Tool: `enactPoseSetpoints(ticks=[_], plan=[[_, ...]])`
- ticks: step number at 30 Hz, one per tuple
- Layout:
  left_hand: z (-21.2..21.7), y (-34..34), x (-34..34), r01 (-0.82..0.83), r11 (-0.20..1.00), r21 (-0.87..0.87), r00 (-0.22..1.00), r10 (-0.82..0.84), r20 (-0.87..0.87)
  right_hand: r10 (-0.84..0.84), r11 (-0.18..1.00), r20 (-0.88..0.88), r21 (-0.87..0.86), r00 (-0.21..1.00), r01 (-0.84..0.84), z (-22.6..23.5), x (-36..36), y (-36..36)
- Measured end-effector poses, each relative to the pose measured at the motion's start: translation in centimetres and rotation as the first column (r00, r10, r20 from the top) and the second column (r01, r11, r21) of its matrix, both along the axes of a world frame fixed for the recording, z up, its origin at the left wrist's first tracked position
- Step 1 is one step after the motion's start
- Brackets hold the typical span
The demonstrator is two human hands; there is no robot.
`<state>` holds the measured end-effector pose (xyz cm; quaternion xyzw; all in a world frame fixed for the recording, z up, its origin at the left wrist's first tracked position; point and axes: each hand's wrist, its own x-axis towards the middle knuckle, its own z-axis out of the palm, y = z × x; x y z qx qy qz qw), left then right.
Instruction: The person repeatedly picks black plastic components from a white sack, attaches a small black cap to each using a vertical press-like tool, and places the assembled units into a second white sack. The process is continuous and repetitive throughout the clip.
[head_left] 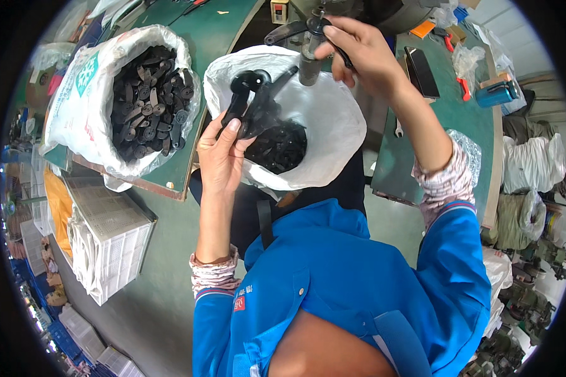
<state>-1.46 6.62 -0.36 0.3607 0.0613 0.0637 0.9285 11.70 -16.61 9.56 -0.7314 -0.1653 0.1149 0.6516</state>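
Observation:
My left hand [221, 151] is closed on several black lever-shaped parts [253, 103] with round ends, held over the near left side of an open white sack [339, 132]. More black parts [277, 147] lie in the bottom of that sack. Above the sack's far rim stands a grey metal cylinder [309, 63]. Across its top sits a black lever-shaped piece [289, 31], one arm pointing left. My right hand [361, 53] reaches in from the right, its fingers closed around the black arm on that side of the cylinder.
Left on the green bench [214, 25] stands a second white sack [75, 113] full of black levers [148, 107]. On the right bench lie a phone [421, 72], a wrench [399, 129], a red-handled tool [463, 88] and a blue bottle [493, 94]. White crates [116, 232] stand at lower left.

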Motion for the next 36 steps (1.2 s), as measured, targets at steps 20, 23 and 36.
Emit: enactPoseSetpoints(ticks=[20, 23, 36], plan=[[-0.3, 0.5, -1.7, -0.198, 0.576, 0.793, 0.979, 0.148, 0.138, 0.196, 0.969, -0.259, -0.099, 0.946, -0.228, -4.5, -7.7, -4.7], [0.4, -0.2, -2.3, -0.291, 0.395, 0.871, 0.957, 0.123, 0.263, 0.175, 0.966, -0.411, 0.248, 0.895, -0.075, -5.2, -8.4, -4.4], [1.2, -2.9, -1.8, -0.515, 0.113, 0.85, 0.844, -0.106, 0.526, 0.112, 0.989, -0.317, 0.13, 0.942, -0.073, -5.8, -9.3, -1.8]])
